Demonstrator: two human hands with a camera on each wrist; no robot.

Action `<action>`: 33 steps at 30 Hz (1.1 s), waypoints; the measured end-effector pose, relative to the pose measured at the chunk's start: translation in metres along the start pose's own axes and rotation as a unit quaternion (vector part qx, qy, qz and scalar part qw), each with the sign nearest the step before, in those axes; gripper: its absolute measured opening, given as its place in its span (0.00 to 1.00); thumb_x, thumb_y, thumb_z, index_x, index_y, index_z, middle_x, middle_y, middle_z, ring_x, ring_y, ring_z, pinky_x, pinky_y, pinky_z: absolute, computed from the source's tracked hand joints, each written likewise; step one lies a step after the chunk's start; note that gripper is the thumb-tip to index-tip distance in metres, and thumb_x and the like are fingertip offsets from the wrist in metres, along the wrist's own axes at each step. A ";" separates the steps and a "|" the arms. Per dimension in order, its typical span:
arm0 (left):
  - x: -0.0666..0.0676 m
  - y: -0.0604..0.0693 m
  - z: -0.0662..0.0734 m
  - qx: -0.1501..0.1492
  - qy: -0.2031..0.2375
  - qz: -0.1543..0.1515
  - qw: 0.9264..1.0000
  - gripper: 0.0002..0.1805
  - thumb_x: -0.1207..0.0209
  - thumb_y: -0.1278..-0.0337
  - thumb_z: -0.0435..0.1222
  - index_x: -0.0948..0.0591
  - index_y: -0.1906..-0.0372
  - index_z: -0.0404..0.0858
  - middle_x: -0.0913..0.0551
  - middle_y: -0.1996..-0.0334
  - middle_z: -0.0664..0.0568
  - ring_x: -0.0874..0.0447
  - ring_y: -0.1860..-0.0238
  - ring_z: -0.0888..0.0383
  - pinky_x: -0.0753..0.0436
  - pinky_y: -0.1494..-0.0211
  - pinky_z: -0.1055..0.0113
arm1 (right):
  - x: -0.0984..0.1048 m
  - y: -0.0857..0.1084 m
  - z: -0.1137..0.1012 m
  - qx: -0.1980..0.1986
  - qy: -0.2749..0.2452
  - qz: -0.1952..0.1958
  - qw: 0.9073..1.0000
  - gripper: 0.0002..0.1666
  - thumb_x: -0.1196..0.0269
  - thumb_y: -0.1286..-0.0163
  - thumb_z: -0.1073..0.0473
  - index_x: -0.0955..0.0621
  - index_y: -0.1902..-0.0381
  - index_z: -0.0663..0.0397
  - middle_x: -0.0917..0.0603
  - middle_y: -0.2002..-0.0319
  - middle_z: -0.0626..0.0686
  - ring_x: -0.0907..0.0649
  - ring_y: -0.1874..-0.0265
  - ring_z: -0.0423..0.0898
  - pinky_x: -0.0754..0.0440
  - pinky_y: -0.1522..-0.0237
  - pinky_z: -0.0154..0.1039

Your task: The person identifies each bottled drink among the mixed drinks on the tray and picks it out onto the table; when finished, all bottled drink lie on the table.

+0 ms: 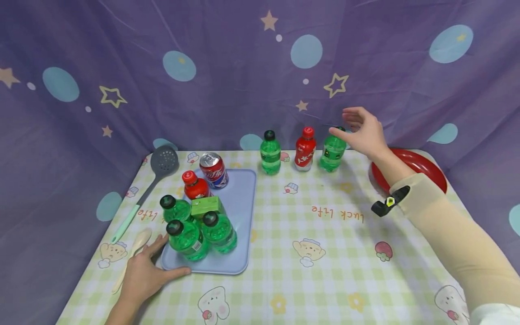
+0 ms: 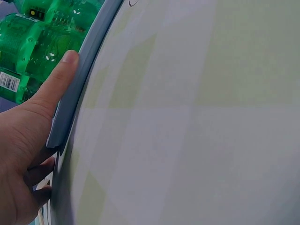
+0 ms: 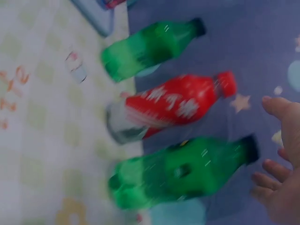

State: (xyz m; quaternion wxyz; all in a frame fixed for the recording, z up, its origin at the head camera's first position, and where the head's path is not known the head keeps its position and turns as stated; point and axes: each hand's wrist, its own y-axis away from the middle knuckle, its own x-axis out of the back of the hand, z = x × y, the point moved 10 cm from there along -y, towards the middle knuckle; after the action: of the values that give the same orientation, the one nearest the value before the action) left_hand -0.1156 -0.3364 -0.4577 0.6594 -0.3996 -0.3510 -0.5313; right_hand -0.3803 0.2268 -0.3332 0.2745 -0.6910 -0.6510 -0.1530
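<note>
My left hand (image 1: 143, 274) is at the near left corner of the blue tray (image 1: 243, 225), thumb along its near edge, fingers at its left side. On the tray stand several green bottles (image 1: 220, 232), a red bottle (image 1: 197, 188), a green box (image 1: 206, 206) and a can (image 1: 214, 170). My right hand (image 1: 365, 133) is raised beside the cap of the rightmost green bottle (image 1: 333, 152), fingers spread; the right wrist view shows a gap between hand (image 3: 286, 164) and bottle (image 3: 183, 171). Left of it stand a red bottle (image 1: 305, 150) and another green bottle (image 1: 270, 153).
A red plate (image 1: 426, 169) lies at the back right, partly behind my right forearm. At the left are a grey slotted ladle (image 1: 164, 161) with a mint handle and a wooden spoon (image 1: 140, 239), close to my left hand. A purple curtain (image 1: 231, 90) hangs behind the table.
</note>
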 end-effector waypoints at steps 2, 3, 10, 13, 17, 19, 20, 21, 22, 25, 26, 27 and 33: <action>0.000 0.000 0.000 -0.001 -0.001 0.001 1.000 0.65 0.11 0.86 0.61 0.19 0.33 0.28 0.17 0.38 0.27 0.25 0.38 0.14 0.20 0.43 0.25 | 0.005 0.000 -0.014 0.014 -0.001 0.012 1.000 0.49 0.25 0.35 0.37 0.28 0.23 0.50 0.22 0.26 0.57 0.21 0.27 0.55 0.26 0.22 0.51; 0.000 -0.001 0.001 -0.002 -0.002 0.002 1.000 0.65 0.11 0.86 0.61 0.19 0.33 0.28 0.17 0.38 0.27 0.25 0.38 0.14 0.20 0.43 0.25 | 0.007 0.000 -0.021 0.023 -0.001 0.017 1.000 0.49 0.24 0.35 0.37 0.28 0.23 0.50 0.21 0.26 0.57 0.21 0.27 0.54 0.26 0.22 0.50; 0.000 -0.001 0.001 -0.004 -0.005 0.002 1.000 0.65 0.11 0.86 0.62 0.18 0.34 0.28 0.16 0.39 0.27 0.26 0.37 0.14 0.20 0.43 0.25 | 0.007 0.009 -0.075 0.083 -0.026 0.019 0.996 0.44 0.22 0.36 0.44 0.26 0.25 0.45 0.20 0.27 0.53 0.20 0.27 0.49 0.27 0.21 0.47; -0.001 -0.001 0.000 -0.003 -0.004 0.001 1.000 0.65 0.11 0.86 0.62 0.18 0.34 0.28 0.16 0.39 0.27 0.26 0.37 0.14 0.20 0.42 0.25 | -0.001 0.017 -0.100 0.114 -0.042 0.004 0.993 0.42 0.21 0.36 0.48 0.24 0.26 0.43 0.19 0.27 0.51 0.20 0.27 0.47 0.26 0.21 0.46; -0.001 -0.001 0.000 -0.003 -0.003 0.000 1.000 0.66 0.11 0.86 0.62 0.18 0.34 0.27 0.16 0.39 0.27 0.26 0.37 0.14 0.20 0.42 0.25 | -0.015 0.030 -0.131 0.166 -0.068 -0.019 0.984 0.41 0.20 0.37 0.54 0.22 0.27 0.43 0.17 0.30 0.51 0.19 0.29 0.46 0.24 0.23 0.43; -0.001 -0.001 0.000 -0.003 -0.004 0.000 1.000 0.66 0.11 0.86 0.62 0.19 0.34 0.27 0.17 0.39 0.27 0.25 0.38 0.15 0.20 0.43 0.25 | -0.023 0.037 -0.146 0.190 -0.080 -0.034 0.978 0.40 0.20 0.37 0.56 0.22 0.28 0.44 0.16 0.30 0.50 0.18 0.29 0.46 0.24 0.24 0.41; -0.001 -0.001 0.000 -0.003 -0.005 0.000 1.000 0.66 0.11 0.86 0.62 0.19 0.34 0.27 0.17 0.39 0.27 0.25 0.38 0.15 0.20 0.43 0.25 | -0.027 0.041 -0.152 0.200 -0.087 -0.041 0.975 0.41 0.20 0.37 0.57 0.22 0.28 0.44 0.16 0.31 0.49 0.18 0.29 0.45 0.23 0.24 0.41; -0.001 -0.001 0.000 -0.004 -0.005 0.000 1.000 0.66 0.11 0.86 0.62 0.19 0.34 0.27 0.17 0.39 0.27 0.25 0.38 0.15 0.20 0.43 0.25 | -0.031 0.045 -0.159 0.208 -0.093 -0.050 0.973 0.41 0.20 0.38 0.57 0.21 0.28 0.44 0.16 0.31 0.48 0.18 0.29 0.44 0.23 0.25 0.40; -0.001 -0.001 0.000 -0.004 -0.005 0.000 1.000 0.66 0.11 0.86 0.62 0.19 0.35 0.26 0.17 0.39 0.27 0.24 0.38 0.15 0.20 0.43 0.25 | -0.035 0.049 -0.165 0.216 -0.096 -0.056 0.970 0.41 0.19 0.38 0.57 0.21 0.28 0.43 0.16 0.31 0.47 0.18 0.30 0.43 0.23 0.25 0.39; 0.000 -0.001 0.000 -0.003 -0.004 0.001 1.000 0.65 0.11 0.86 0.61 0.18 0.35 0.27 0.17 0.39 0.27 0.25 0.38 0.15 0.20 0.43 0.25 | -0.048 0.064 -0.182 0.241 -0.117 -0.082 0.960 0.42 0.19 0.40 0.58 0.21 0.28 0.43 0.17 0.30 0.47 0.18 0.29 0.42 0.23 0.24 0.38; 0.000 -0.001 0.000 -0.004 -0.004 0.002 1.000 0.65 0.11 0.86 0.61 0.18 0.35 0.27 0.17 0.39 0.27 0.25 0.38 0.15 0.20 0.43 0.25 | -0.052 0.068 -0.187 0.250 -0.119 -0.089 0.957 0.43 0.19 0.40 0.59 0.21 0.28 0.43 0.16 0.30 0.47 0.18 0.30 0.42 0.23 0.25 0.39; 0.000 -0.001 0.000 -0.004 -0.003 0.003 1.000 0.65 0.11 0.86 0.61 0.18 0.35 0.27 0.17 0.39 0.27 0.25 0.38 0.14 0.20 0.43 0.25 | -0.056 0.073 -0.191 0.258 -0.120 -0.098 0.954 0.43 0.19 0.40 0.59 0.21 0.27 0.43 0.17 0.30 0.47 0.18 0.30 0.42 0.23 0.25 0.39; 0.002 -0.001 0.001 -0.012 0.003 0.008 1.000 0.65 0.11 0.86 0.60 0.18 0.34 0.27 0.16 0.39 0.27 0.25 0.39 0.13 0.20 0.43 0.24 | -0.083 0.099 -0.206 0.312 -0.109 -0.147 0.932 0.44 0.19 0.39 0.58 0.23 0.26 0.46 0.18 0.28 0.47 0.18 0.29 0.44 0.22 0.26 0.38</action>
State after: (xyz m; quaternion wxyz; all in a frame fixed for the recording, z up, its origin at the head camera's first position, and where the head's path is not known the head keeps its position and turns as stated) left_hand -0.1158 -0.3364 -0.4557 0.6599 -0.4087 -0.3398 -0.5311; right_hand -0.2613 0.0397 -0.2335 0.3781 -0.4797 -0.7859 0.0961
